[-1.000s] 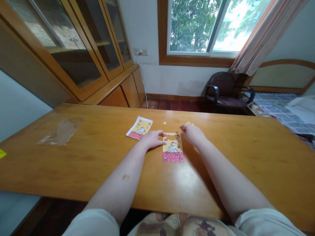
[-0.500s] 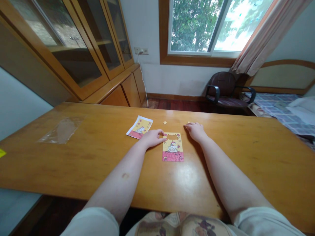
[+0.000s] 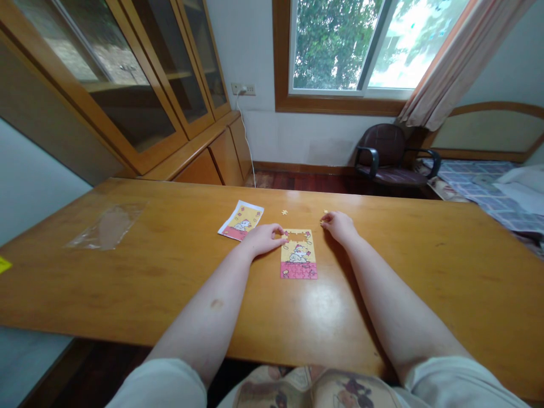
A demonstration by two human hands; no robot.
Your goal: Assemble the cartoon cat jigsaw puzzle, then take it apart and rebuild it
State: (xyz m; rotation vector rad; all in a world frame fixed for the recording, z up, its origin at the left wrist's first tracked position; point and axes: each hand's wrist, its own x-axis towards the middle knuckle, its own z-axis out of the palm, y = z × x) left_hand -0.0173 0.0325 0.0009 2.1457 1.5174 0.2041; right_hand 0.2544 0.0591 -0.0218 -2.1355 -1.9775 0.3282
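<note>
A partly assembled jigsaw puzzle (image 3: 298, 255), yellow above and pink below with a white cartoon animal, lies flat on the wooden table. Near its top is a gap where the wood shows through. My left hand (image 3: 266, 238) rests at the puzzle's upper left edge, thumb and index finger apart and touching the border. To the right of the puzzle, my right hand (image 3: 339, 225) has its fingertips pinched on a small puzzle piece (image 3: 322, 221), mostly covered by the fingers. One loose piece (image 3: 325, 212) lies just beyond that hand, another loose piece (image 3: 284, 212) above the puzzle.
A picture sheet (image 3: 242, 219) with the same design lies left of the puzzle, partly behind my left hand. Farther left is a clear plastic bag (image 3: 108, 225). Beyond the table (image 3: 178, 272) stand a glass-door cabinet (image 3: 199, 119) and an armchair (image 3: 386, 153).
My right hand has drawn slightly to the right, its fingertips now closed on a piece. The loose piece beyond it shows more fully. My left hand stays in place.
</note>
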